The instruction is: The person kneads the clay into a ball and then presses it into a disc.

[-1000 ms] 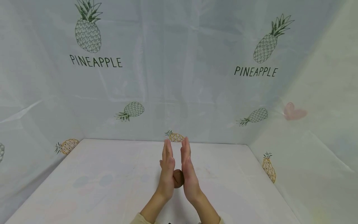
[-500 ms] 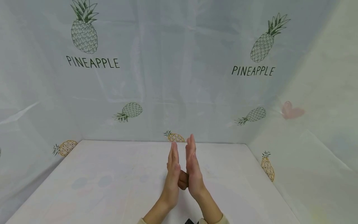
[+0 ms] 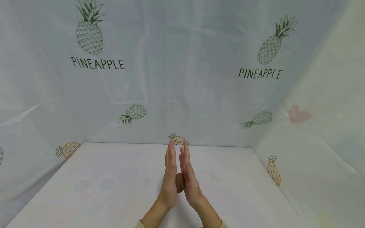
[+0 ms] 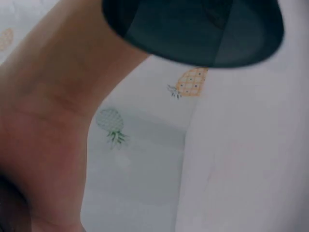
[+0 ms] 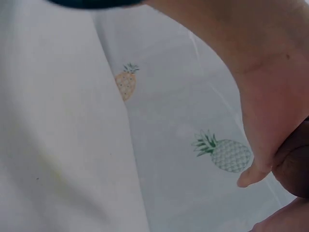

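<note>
The ball (image 3: 180, 183) sits between your left hand (image 3: 169, 183) and right hand (image 3: 191, 186), touching both, above the counter (image 3: 114, 199), roughly midway across. Behind the counter rises a back sheet (image 3: 182, 79); a left sheet (image 3: 31, 95) and right sheet (image 3: 322, 85) flank it, the latter bearing a heart (image 3: 298, 114).

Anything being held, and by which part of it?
A brown lump, held by its opposite sides between the palms of the left hand and right hand.

Left hand (image 3: 169, 179) and right hand (image 3: 190, 182) face palm to palm — fingers (image 3: 170, 155) straight.
</note>
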`<state>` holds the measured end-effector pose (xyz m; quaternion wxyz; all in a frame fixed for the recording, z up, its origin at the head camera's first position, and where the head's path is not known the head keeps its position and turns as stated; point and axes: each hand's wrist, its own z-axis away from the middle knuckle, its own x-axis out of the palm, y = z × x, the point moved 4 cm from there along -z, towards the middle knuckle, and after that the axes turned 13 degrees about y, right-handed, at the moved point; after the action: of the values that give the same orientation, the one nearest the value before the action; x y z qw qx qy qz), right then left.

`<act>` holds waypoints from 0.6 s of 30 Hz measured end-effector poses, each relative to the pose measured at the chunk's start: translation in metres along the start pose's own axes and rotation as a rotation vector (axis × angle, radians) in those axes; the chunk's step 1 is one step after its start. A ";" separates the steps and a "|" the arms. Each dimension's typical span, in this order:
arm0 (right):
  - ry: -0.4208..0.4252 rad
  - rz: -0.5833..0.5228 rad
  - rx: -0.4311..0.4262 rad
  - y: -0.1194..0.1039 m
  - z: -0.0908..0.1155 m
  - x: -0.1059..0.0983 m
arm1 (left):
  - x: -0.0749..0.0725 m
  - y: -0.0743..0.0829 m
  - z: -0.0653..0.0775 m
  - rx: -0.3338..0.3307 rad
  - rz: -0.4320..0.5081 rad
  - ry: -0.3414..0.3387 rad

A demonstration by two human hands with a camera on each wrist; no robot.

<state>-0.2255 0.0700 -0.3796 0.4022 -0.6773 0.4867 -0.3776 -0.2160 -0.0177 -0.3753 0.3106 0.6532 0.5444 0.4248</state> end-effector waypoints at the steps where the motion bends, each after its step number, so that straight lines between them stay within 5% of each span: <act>1: -0.001 -0.003 0.001 0.000 0.001 0.000 | -0.001 -0.001 -0.001 -0.004 -0.008 0.006; 10: -0.085 -0.022 -0.001 -0.004 0.007 0.007 | -0.019 -0.001 -0.009 -0.024 -0.062 0.112; 18: -0.089 0.012 -0.028 -0.009 0.009 0.010 | -0.019 -0.007 -0.011 -0.057 -0.031 0.087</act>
<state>-0.2121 0.0635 -0.3739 0.4162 -0.6960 0.4776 -0.3379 -0.2295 -0.0353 -0.3808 0.3117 0.6166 0.5552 0.4631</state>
